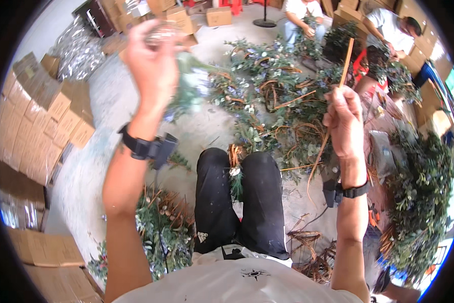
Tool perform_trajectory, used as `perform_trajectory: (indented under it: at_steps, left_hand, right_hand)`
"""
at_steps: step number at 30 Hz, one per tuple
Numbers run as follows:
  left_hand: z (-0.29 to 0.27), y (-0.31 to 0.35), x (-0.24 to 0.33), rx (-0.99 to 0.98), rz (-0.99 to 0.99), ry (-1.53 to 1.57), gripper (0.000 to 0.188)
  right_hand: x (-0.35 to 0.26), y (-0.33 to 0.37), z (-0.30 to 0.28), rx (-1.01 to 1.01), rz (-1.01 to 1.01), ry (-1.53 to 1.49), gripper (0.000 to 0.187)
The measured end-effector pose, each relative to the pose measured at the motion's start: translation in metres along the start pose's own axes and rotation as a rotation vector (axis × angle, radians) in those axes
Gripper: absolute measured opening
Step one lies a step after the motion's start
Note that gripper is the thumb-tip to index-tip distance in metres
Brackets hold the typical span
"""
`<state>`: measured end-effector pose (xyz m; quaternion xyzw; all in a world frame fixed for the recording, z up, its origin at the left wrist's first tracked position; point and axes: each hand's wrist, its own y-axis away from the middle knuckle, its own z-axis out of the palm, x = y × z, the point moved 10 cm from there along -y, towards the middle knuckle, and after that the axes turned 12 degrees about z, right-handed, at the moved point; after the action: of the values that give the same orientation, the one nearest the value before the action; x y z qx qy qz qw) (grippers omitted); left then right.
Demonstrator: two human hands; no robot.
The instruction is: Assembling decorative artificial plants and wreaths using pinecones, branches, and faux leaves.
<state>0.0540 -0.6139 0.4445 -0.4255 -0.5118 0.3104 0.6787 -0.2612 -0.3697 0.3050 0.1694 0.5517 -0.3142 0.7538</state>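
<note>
My left hand (153, 63) is raised at the upper left, its fingers curled round a spray of artificial greenery (192, 81). Motion smears both, and a brown, twiggy end shows at the fingertips. To the right, my right hand (344, 116) pinches a long tan strip (348, 63), like rattan or vine. One end points up past the fingers, and the thinner end curves down toward the floor. Between my knees stands another small sprig (235, 177) with brown stems at its top and green leaves below.
Leafy wreaths and twig rings (272, 91) cover the floor ahead. Greenery piles lie at lower left (161, 227) and right (421, 187), with loose brown vines (313, 252) by my right leg. Cartons (45, 116) are stacked at left. Two people (302, 20) work at the far right.
</note>
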Motion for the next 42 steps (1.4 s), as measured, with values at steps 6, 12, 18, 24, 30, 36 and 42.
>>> perform_trajectory:
  at_steps: [6, 12, 18, 24, 30, 36, 42]
  left_hand:
    - [0.155, 0.088, 0.022, -0.316, -0.094, 0.204, 0.030]
    - [0.183, 0.184, 0.009, -0.300, -0.327, 0.280, 0.023]
    - [0.186, 0.239, 0.026, -0.446, -0.361, 0.311, 0.036]
    - [0.149, 0.217, 0.059, -0.899, -0.056, -0.036, 0.051]
    - [0.113, 0.186, 0.020, -0.542, -0.587, 0.451, 0.026]
    - [0.077, 0.200, 0.006, -0.266, -0.598, 0.409, 0.017]
    - [0.077, 0.206, 0.004, -0.265, -0.616, 0.452, 0.017]
  right_hand:
    - [-0.005, -0.017, 0.026, 0.017, -0.038, 0.181, 0.024]
    - [0.017, 0.007, 0.051, -0.160, -0.016, 0.068, 0.020]
    - [0.054, 0.031, 0.033, -0.040, -0.041, 0.111, 0.025]
    - [0.075, 0.052, 0.022, -0.040, -0.029, 0.140, 0.027]
    - [0.104, 0.091, 0.061, -0.207, -0.013, 0.235, 0.026]
    - [0.091, 0.096, 0.060, -0.144, -0.106, 0.384, 0.017]
    - [0.068, 0.109, 0.086, -0.260, -0.388, 0.812, 0.013]
